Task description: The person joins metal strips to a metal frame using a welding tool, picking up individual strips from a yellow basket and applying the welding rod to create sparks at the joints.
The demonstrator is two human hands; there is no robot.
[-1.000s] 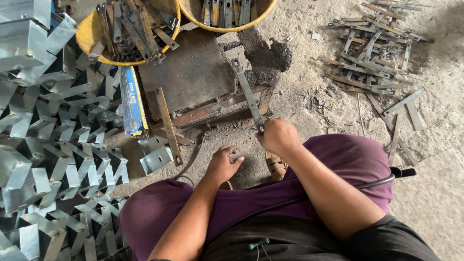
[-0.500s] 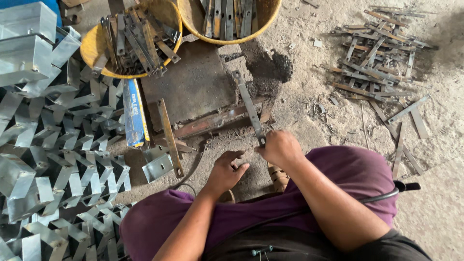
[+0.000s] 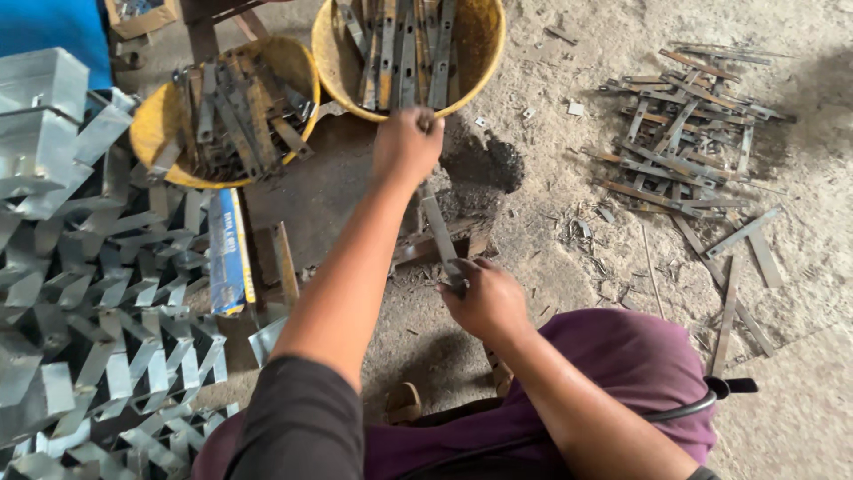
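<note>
— Where is the left hand (image 3: 407, 147)?

— Up at twelve o'clock, at the near rim of the yellow basin (image 3: 480, 62), curled round the end of one of the flat metal strips (image 3: 395, 53) standing in it. How firmly the fingers close I cannot tell — only the back of the hand shows.

— And the right hand (image 3: 487, 300)?

— Low and central, clamped on the lever handle (image 3: 442, 238) of the press on the floor, which runs off towards twelve.

— How would a strip handle?

— Stiff and thin, I judge, light singly, with raw edges and rust — so pinch it by the flat faces near one end, not the edges. It may catch on its neighbours when drawn out.

— What lies around?

— A second basin (image 3: 155, 133) of strips at ten o'clock, bent galvanised brackets (image 3: 98, 293) heaped at nine, loose strips (image 3: 684, 151) on the sandy floor at two.
</note>
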